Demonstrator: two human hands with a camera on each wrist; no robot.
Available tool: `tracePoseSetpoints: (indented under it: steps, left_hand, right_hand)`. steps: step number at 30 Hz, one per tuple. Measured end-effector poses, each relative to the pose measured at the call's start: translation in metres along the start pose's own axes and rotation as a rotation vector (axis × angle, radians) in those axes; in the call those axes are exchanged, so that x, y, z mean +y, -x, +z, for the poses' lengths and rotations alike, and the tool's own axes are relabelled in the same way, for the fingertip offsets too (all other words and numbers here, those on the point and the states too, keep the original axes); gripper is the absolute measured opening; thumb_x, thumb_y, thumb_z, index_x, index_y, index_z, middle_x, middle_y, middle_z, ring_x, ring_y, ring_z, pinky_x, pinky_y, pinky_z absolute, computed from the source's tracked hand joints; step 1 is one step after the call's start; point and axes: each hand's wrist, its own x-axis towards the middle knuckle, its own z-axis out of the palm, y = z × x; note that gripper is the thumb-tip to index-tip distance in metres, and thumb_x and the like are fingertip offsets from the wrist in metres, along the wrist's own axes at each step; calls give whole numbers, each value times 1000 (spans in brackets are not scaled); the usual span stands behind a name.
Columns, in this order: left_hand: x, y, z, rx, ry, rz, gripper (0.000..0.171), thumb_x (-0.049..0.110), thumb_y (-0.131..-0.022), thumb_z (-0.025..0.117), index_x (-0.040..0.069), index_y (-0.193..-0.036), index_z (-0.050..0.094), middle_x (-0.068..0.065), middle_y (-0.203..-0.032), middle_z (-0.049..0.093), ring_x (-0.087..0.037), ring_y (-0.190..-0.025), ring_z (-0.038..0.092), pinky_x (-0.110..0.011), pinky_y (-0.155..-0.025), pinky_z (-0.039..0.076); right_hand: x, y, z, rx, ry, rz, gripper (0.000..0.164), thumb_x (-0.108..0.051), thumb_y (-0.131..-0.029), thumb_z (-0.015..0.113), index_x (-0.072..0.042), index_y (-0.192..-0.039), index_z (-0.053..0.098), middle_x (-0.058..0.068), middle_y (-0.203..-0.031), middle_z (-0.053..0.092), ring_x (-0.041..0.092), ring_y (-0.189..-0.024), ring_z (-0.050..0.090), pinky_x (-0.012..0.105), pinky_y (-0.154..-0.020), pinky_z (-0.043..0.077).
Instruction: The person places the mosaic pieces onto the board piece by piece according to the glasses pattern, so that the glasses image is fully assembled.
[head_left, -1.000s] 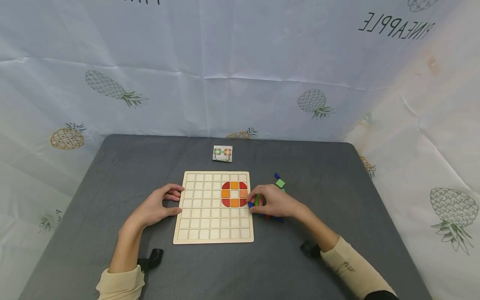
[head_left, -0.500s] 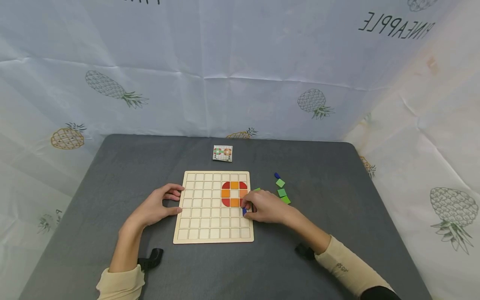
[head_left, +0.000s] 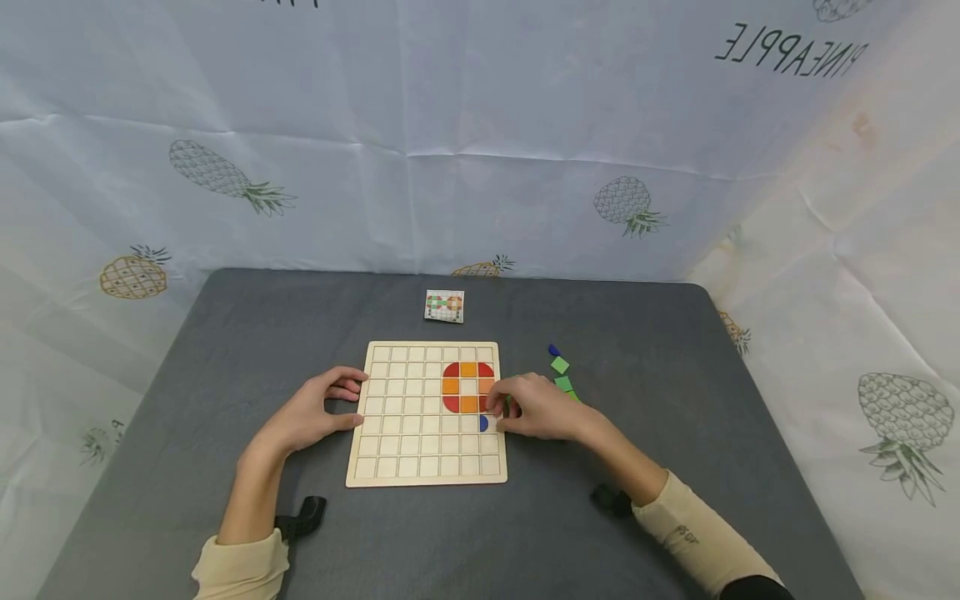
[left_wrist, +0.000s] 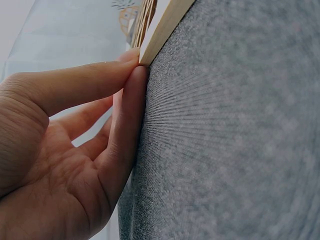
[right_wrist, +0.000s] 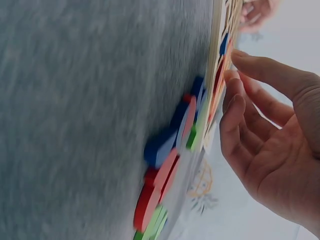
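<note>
A pale wooden grid board (head_left: 411, 450) lies flat on the table. My left hand (head_left: 315, 408) touches its left edge with the thumb and fingertips spread apart; the left wrist view shows the thumb at the board's rim. On the board's right part, red and orange pieces (head_left: 451, 387) form a rounded ring. Just below the ring's lower right lies a blue half-round piece (head_left: 483, 423). Close beside it hovers my right hand (head_left: 543, 408) over the board's right edge, thumb and fingers slightly apart, nothing seen between them in the right wrist view.
Green pieces (head_left: 560, 365) and another blue piece (head_left: 553, 350) lie right of the board. Red pieces (right_wrist: 150, 200) and more blue ones (right_wrist: 160, 147) show in the right wrist view, hidden from above by my right hand. A small pattern card (head_left: 444, 306) lies behind the board.
My right hand carried the blue half-round piece from the board's right side onto the grid, let go of it and drew back slightly to the right. My left hand has stayed put.
</note>
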Motion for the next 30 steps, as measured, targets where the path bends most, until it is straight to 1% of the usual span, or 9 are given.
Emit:
tracePoseSetpoints:
  steps: [3, 6, 12, 19, 26, 30]
  left_hand:
    - [0, 0, 0, -1, 1, 0, 61, 4, -93, 85, -2, -146, 57, -21, -132, 65, -33, -120, 66, -34, -97, 58]
    - [0, -1, 0, 0, 3, 1, 61, 4, -93, 85, -3, -147, 56, -21, -132, 65, -33, -120, 66, -33, -96, 58]
    - [0, -1, 1, 0, 3, 2, 61, 4, -93, 85, -2, -147, 57, -21, -132, 65, -32, -119, 66, -32, -96, 57]
    - [0, 0, 1, 2, 5, -1, 61, 5, -93, 85, -2, -146, 57, -21, -132, 65, -32, -120, 66, -33, -97, 57]
    - [-2, -1, 1, 7, 0, -4, 62, 4, -92, 86, -3, -146, 57, -22, -132, 65, -33, -119, 66, -33, -96, 57]
    - [-2, -1, 1, 8, 3, -13, 61, 5, -92, 85, -1, -146, 57, -21, -132, 65, -33, -120, 66, -32, -96, 57]
  right_hand:
    - [7, 4, -6, 9, -4, 15, 20, -10, -94, 85, -9, -112, 77, 2, -102, 77, 0, -75, 61, 18, -70, 56]
    - [15, 8, -11, 1, 1, 34, 22, -10, -93, 86, -8, -113, 78, 4, -105, 78, 0, -76, 61, 19, -71, 56]
    - [27, 13, -16, -29, 11, 66, 18, -13, -93, 87, -9, -108, 79, 2, -98, 77, -3, -68, 61, 18, -68, 55]
    - [34, 12, -16, -42, 20, 37, 14, -15, -93, 88, -11, -104, 81, 0, -96, 78, -5, -70, 61, 18, -68, 55]
    - [35, 11, -20, -67, 50, 0, 15, -17, -93, 88, -11, -106, 83, 2, -102, 78, -3, -75, 63, 17, -70, 56]
    - [39, 9, -22, -66, 41, -5, 13, -17, -94, 86, -12, -106, 83, 1, -102, 79, -4, -75, 62, 18, -70, 56]
